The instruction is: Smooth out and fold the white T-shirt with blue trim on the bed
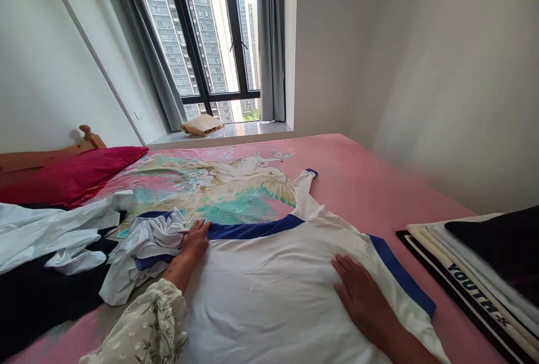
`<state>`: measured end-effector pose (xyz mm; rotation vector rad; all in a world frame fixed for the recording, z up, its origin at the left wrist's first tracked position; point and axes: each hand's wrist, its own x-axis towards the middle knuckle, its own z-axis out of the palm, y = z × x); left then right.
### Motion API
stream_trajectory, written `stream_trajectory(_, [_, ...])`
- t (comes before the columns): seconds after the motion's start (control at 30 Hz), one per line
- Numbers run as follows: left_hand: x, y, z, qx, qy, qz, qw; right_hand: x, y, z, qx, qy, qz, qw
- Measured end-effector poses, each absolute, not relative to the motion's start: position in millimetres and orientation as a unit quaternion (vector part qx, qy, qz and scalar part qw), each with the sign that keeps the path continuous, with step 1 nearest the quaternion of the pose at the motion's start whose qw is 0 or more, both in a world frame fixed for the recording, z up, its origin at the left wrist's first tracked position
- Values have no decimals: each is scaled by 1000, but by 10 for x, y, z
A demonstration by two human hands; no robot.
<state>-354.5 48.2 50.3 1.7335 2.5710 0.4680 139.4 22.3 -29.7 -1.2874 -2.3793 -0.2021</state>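
Observation:
A white shirt (269, 285) with blue bands lies spread on the bed in front of me. My left hand (196, 241) rests at its far left edge, fingers stretched over the end of a blue band (256, 230). My right hand (357, 291) lies flat on the white cloth toward the right, fingers extended, near another blue band (402, 274). Just left of my left hand is a crumpled white and blue cloth (154, 240); whether it joins the spread shirt, I cannot tell. The shirt's near end runs out of view.
Folded clothes (467, 280) are stacked on the right side of the bed. White garments (59, 229) lie over black cloth (46, 302) at left, near a red pillow (80, 173). The pink patterned bedsheet (362, 184) reaches toward the windowsill (252, 128), where a folded beige cloth (202, 124) sits.

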Motion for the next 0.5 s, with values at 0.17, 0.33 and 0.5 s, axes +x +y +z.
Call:
stream_trajectory(0.17, [-3785,821,445,573,790,211,53,1411,236,-317,-467,-859,-88,191])
stream_trajectory(0.33, [-3980,856,271,549,766,315,115,1420,234,-281,-455,-862,-125,184])
stream_trajectory(0.5, [-4045,771,59,503,729,420,197,1442,240,-311,-463,-864,-123,152])
